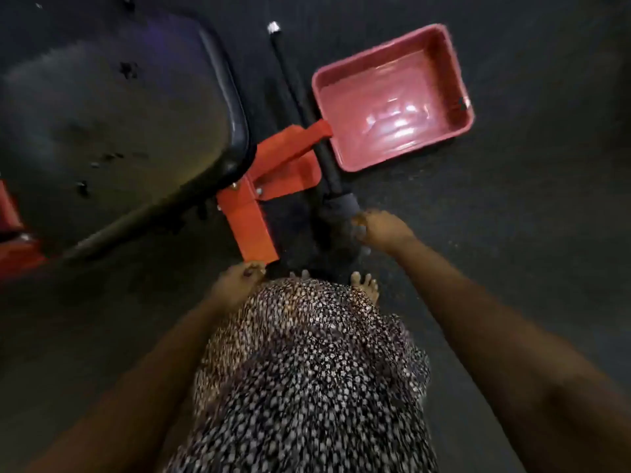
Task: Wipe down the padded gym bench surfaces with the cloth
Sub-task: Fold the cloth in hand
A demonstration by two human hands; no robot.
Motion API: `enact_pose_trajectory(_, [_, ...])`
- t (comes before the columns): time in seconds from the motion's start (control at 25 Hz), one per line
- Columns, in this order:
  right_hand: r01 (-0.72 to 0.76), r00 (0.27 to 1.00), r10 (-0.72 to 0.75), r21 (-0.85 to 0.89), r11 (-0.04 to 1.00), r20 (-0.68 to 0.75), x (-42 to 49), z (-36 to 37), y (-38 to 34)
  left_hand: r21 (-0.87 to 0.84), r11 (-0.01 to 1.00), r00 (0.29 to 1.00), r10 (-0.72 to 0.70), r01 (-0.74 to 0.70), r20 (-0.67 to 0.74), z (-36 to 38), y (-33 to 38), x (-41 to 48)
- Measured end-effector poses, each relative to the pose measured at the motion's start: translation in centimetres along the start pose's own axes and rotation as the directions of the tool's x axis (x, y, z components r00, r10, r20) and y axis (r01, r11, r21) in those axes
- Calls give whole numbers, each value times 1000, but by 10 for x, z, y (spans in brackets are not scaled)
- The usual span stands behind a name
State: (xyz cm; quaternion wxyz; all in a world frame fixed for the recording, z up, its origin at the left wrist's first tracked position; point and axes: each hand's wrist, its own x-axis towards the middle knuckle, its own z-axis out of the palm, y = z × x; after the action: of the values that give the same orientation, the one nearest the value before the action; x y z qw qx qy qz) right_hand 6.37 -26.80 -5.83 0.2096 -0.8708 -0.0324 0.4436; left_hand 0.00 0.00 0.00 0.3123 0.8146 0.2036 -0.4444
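Note:
The black padded bench seat (112,124) fills the upper left, its vinyl marked with small tears. It rests on a red metal frame (269,165). My right hand (382,230) hangs below the frame's black bar and grips a dark grey cloth (338,216), which dangles blurred above the floor, away from the pad. My left hand (239,281) is at the lower tip of the red frame piece with fingers curled and nothing visible in them. Whether it touches the frame I cannot tell.
A pink rectangular basin (454,80) holding water stands on the dark floor at the upper right, against the black bar (293,87) of the frame. My patterned dress (307,370) and bare toes (365,285) fill the bottom centre.

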Motion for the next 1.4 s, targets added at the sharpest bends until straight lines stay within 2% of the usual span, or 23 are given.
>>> enact_pose_trajectory(0.16, [124,992,-129,-178,976,-15,95,47,2,-147,988,997,35,-45,-71,51,-10,78])
enact_pose_trajectory(0.28, [20,971,-112,-401,916,-209,113,67,2,-288,958,998,-23,6,-55,76,-35,96])
enact_pose_trajectory(0.32, [-34,972,-76,-454,891,-223,108,65,-3,-285,958,1000,-18,10,-26,81,-41,92])
enact_pose_trajectory(0.4, [-79,983,-23,-536,840,-181,97,58,-9,-288,957,999,-16,26,35,83,-38,74])
enact_pose_trajectory(0.48, [-8,999,-22,-583,813,-45,69,44,-12,-320,945,995,-51,74,81,72,-24,43])
enact_pose_trajectory(0.56, [105,989,-46,-436,894,144,25,21,-17,-296,949,990,-78,109,114,48,-8,1])
enact_pose_trajectory(0.6, [125,983,-75,-314,941,169,-3,8,-22,-259,962,990,-61,93,129,36,1,-22])
enact_pose_trajectory(0.68, [125,992,-120,-108,986,44,-64,-30,-43,-240,969,994,-25,49,104,4,21,-76])
enact_pose_trajectory(0.76, [215,970,-214,1,977,-118,-130,-69,-72,-290,956,998,-28,42,54,-28,36,-148])
enact_pose_trajectory(0.84, [264,953,-241,119,957,-182,-192,-104,-113,-365,930,998,14,-34,-57,-45,38,-213])
enact_pose_trajectory(0.96, [323,945,-299,256,911,-129,-255,-121,-165,-557,823,986,20,-112,-168,-50,19,-287])
enact_pose_trajectory(1.04, [358,933,-325,322,876,-154,-277,-117,-194,-686,717,967,-68,-122,-244,-54,6,-322])
enact_pose_trajectory(1.12, [328,944,-298,502,800,-142,-293,-114,-229,-773,617,940,-152,-150,-304,-64,-3,-346])
enact_pose_trajectory(1.2, [278,949,-306,673,685,-81,-309,-113,-270,-812,534,908,-174,-238,-381,-83,-13,-363])
enact_pose_trajectory(1.4, [144,883,-456,859,491,113,-351,-125,-377,-842,384,865,-176,-380,-471,-143,-56,-393])
